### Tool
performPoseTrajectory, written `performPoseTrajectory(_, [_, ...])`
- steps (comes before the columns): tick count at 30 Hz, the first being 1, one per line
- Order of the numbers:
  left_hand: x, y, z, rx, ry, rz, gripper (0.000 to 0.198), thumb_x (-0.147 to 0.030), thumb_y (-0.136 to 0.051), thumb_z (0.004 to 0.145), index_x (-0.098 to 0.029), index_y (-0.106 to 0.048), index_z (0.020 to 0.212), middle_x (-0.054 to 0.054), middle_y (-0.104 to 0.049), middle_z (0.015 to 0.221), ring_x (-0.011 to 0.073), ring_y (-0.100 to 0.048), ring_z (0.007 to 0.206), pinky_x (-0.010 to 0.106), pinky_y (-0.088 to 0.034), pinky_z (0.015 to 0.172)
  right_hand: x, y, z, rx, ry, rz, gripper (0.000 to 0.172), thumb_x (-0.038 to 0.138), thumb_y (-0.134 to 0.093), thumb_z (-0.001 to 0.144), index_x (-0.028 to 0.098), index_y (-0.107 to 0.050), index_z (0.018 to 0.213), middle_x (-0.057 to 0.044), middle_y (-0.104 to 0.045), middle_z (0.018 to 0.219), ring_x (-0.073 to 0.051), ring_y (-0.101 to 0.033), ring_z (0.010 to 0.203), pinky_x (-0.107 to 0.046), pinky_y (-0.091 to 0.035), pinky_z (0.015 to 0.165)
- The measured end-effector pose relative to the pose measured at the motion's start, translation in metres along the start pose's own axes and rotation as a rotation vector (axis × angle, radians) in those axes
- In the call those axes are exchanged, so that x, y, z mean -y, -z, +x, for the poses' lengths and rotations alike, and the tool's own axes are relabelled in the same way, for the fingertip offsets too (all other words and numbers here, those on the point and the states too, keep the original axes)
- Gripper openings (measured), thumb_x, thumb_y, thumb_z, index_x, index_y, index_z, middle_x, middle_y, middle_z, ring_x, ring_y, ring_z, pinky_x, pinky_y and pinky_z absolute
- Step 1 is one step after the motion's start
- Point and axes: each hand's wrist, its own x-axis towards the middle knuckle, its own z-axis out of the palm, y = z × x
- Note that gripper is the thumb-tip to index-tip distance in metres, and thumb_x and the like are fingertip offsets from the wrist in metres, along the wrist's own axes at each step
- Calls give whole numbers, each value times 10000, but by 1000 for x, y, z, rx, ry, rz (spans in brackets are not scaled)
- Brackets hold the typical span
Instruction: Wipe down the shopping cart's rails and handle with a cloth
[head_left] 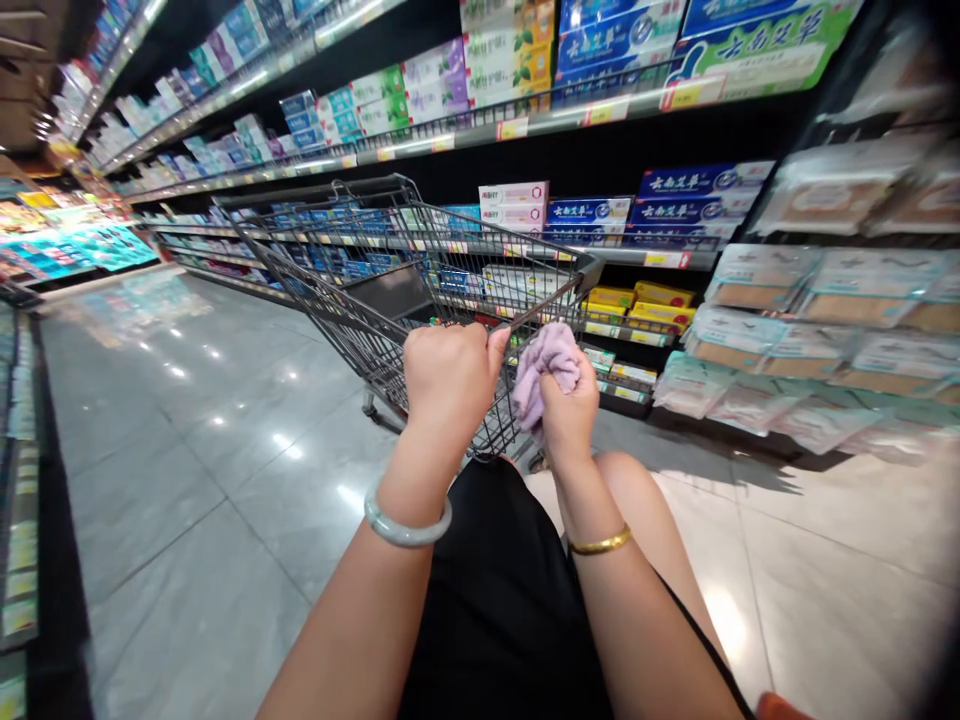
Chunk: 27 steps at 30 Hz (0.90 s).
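Lilac cloth [534, 372] lies bunched in the right grip [572, 412].

One head-worn view from above, forward and down onto the shopping cart [391, 296], close in front

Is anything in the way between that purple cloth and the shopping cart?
Nothing visible is. The purple cloth, bunched in the right hand, is beside the near end of the shopping cart; whether they touch, I can't tell. The left hand is closed on the cart, to the cloth's left, not between them.
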Motion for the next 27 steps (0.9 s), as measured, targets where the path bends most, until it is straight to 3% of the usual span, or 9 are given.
performPoseTrajectory(3, [0, 0, 0, -4, -1, 1, 636, -550, -267, 1055, -170, -718, 818, 135, -737, 795, 304, -689, 786, 407, -332, 691, 20, 1, -3, 125, 281, -62, 411, 171, -615, 745, 253, -676, 1143, -36, -686, 1196, -214, -624, 1164, -417, -449, 1105])
performPoseTrajectory(5, [0, 0, 1, -4, 3, 4, 635, -548, -271, 1055, -165, -719, 821, 140, -742, 808, 302, -691, 791, 404, -336, 694, 24, 0, -5, 190, 372, -89, 399, 162, -615, 748, 262, -684, 1128, -34, -681, 1193, -218, -607, 1205, -410, -436, 1120])
performPoseTrajectory(10, [-2, 0, 2, -3, -8, -4, 649, -545, -247, 1057, -161, -720, 833, 142, -733, 784, 298, -689, 772, 403, -356, 693, 4, 1, 1, 11, 53, -67, 433, 195, -577, 711, 214, -647, 1138, -55, -679, 1148, -221, -637, 1081, -436, -484, 1045])
performPoseTrajectory(12, [-4, 0, 3, 3, -13, -9, 654, -545, -238, 1057, -159, -717, 831, 147, -731, 780, 301, -691, 771, 407, -371, 699, 6, 2, 2, -19, 81, -79, 430, 198, -587, 717, 216, -645, 1143, -57, -675, 1172, -219, -630, 1094, -434, -469, 1063])
performPoseTrajectory(16, [-11, -2, 7, 6, -13, -40, 587, -492, -255, 1063, -148, -702, 900, 147, -738, 808, 298, -702, 798, 414, -418, 749, 16, -1, -3, 121, 293, -96, 379, 199, -621, 755, 255, -660, 1127, -37, -675, 1196, -214, -606, 1170, -409, -438, 1102])
performPoseTrajectory(18, [-11, -2, 11, -1, -35, -128, 496, -443, -288, 1065, -139, -680, 1067, 120, -742, 821, 272, -705, 804, 398, -444, 777, 9, -1, -2, 110, 228, -72, 383, 206, -614, 745, 247, -652, 1125, -40, -673, 1191, -213, -610, 1154, -409, -450, 1087])
performPoseTrajectory(22, [11, 0, 18, 45, -164, -516, 441, -438, -343, 1064, -177, -532, 1364, 65, -774, 1001, 202, -712, 949, 329, -495, 860, -7, 7, 10, -53, -18, -31, 456, 222, -587, 710, 218, -617, 1165, -34, -668, 1154, -193, -620, 1052, -394, -482, 1028])
performPoseTrajectory(24, [32, -1, 20, 58, -247, -610, 442, -482, -338, 1061, -223, -572, 1332, 64, -742, 1220, 197, -674, 1142, 351, -476, 1006, 0, 12, 13, -74, 6, -35, 464, 221, -594, 711, 222, -615, 1175, -22, -665, 1138, -180, -617, 1027, -375, -481, 1016])
performPoseTrajectory(27, [61, -9, 23, 32, -269, -423, 478, -604, -377, 1019, -273, -708, 1117, 48, -716, 1286, 273, -582, 1299, 524, -261, 1218, 19, 12, 11, -7, 122, -16, 436, 220, -622, 731, 234, -623, 1166, -22, -661, 1153, -182, -619, 1060, -369, -464, 1039])
